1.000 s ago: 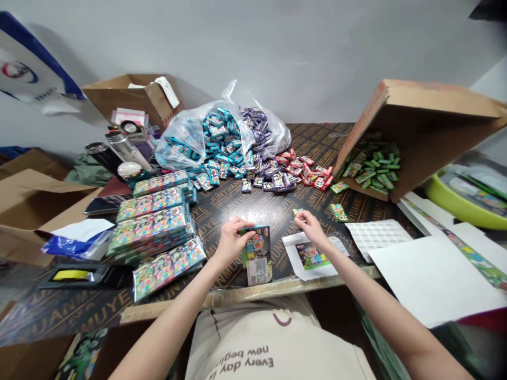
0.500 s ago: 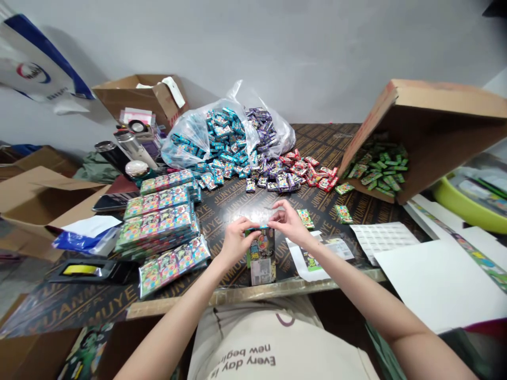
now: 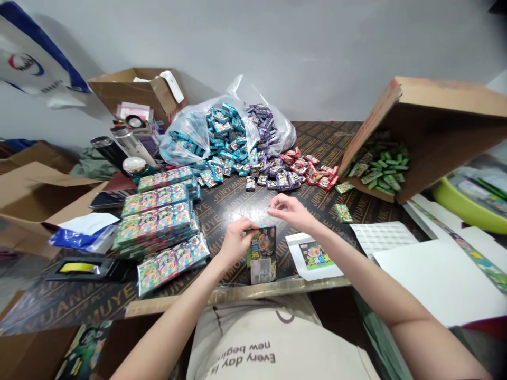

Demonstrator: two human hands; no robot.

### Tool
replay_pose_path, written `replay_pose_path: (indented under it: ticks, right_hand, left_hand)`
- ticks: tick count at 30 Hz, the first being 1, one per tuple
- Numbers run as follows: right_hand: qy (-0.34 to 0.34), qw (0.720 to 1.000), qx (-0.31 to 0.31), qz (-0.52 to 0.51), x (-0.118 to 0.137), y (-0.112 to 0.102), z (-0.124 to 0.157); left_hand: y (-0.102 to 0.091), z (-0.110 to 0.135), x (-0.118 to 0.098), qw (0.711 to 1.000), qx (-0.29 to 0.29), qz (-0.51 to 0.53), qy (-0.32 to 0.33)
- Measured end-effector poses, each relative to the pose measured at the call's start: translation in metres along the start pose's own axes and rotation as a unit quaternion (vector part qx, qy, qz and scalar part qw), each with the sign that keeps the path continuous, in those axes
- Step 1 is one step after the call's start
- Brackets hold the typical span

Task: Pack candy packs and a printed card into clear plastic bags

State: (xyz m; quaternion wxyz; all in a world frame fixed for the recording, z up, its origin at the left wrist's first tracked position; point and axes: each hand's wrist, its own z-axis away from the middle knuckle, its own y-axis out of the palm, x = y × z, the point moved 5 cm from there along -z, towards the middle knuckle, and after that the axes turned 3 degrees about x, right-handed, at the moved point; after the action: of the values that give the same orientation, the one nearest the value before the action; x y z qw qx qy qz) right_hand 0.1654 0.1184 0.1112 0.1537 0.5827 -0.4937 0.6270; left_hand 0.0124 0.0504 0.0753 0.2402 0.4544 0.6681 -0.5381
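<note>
A dark printed packet with a pale label panel stands near the table's front edge. My left hand grips its upper left corner between thumb and fingers. My right hand hovers just above and right of the packet, apart from it, with loosely curved fingers and nothing visible in them. Below my right forearm lies a white sheet with a green and black printed picture, partly covered by the arm. Farther right rests a small green sweet packet.
Stacked multicoloured packs stand left, beside a black tape dispenser. Blue and purple small packets spill from clear plastic bags at the back, near red ones. A tilted cardboard box holds green packets; white sheets lie right.
My right hand has let go of the packet's top edge and lifted up and right. My left hand still holds the packet. The small green packet behind the right hand is now out of sight.
</note>
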Motion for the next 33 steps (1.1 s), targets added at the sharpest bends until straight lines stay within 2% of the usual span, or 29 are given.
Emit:
replay_pose_path:
  ticks: [3, 6, 10, 16, 21, 24, 26, 28, 30, 31, 33]
  right_hand:
    - [0.043, 0.979, 0.191, -0.063, 0.007, 0.011, -0.012]
    - [0.074, 0.945, 0.309, -0.073, 0.006, 0.022, -0.017]
    - [0.092, 0.922, 0.370, -0.070, -0.006, 0.033, -0.024]
    - [0.099, 0.917, 0.373, -0.098, -0.020, 0.039, -0.027]
    - [0.102, 0.949, 0.295, -0.055, -0.021, 0.044, -0.022]
    - [0.089, 0.978, 0.187, -0.010, -0.020, 0.043, -0.013]
    - [0.081, 0.992, 0.097, -0.017, -0.024, 0.035, -0.006]
    - [0.076, 0.997, 0.004, -0.030, -0.036, 0.017, 0.001]
    - [0.082, 0.993, -0.090, 0.011, -0.057, -0.010, 0.011]
    - [0.090, 0.986, -0.129, 0.055, -0.069, -0.025, 0.018]
    - [0.114, 0.967, -0.170, 0.154, -0.093, -0.051, 0.034]
  left_hand:
    - [-0.002, 0.001, 0.007, 0.998, -0.026, 0.042, -0.034]
    - [-0.001, 0.001, 0.007, 0.998, -0.016, 0.051, -0.029]
    - [-0.002, 0.002, 0.001, 0.999, -0.017, 0.038, -0.017]
    - [-0.001, 0.003, -0.004, 0.996, -0.081, -0.017, -0.029]
    - [0.007, 0.006, 0.001, 0.992, -0.114, -0.015, -0.052]
    - [0.016, 0.014, 0.009, 0.981, -0.125, 0.103, -0.110]
    - [0.018, 0.026, 0.008, 0.965, -0.104, 0.192, -0.145]
    - [0.004, 0.044, -0.002, 0.968, -0.099, 0.184, -0.139]
    - [-0.029, 0.065, -0.015, 0.983, -0.155, 0.054, -0.077]
    - [-0.048, 0.077, -0.021, 0.980, -0.195, -0.027, -0.026]
    - [-0.072, 0.097, -0.019, 0.965, -0.205, -0.158, 0.050]
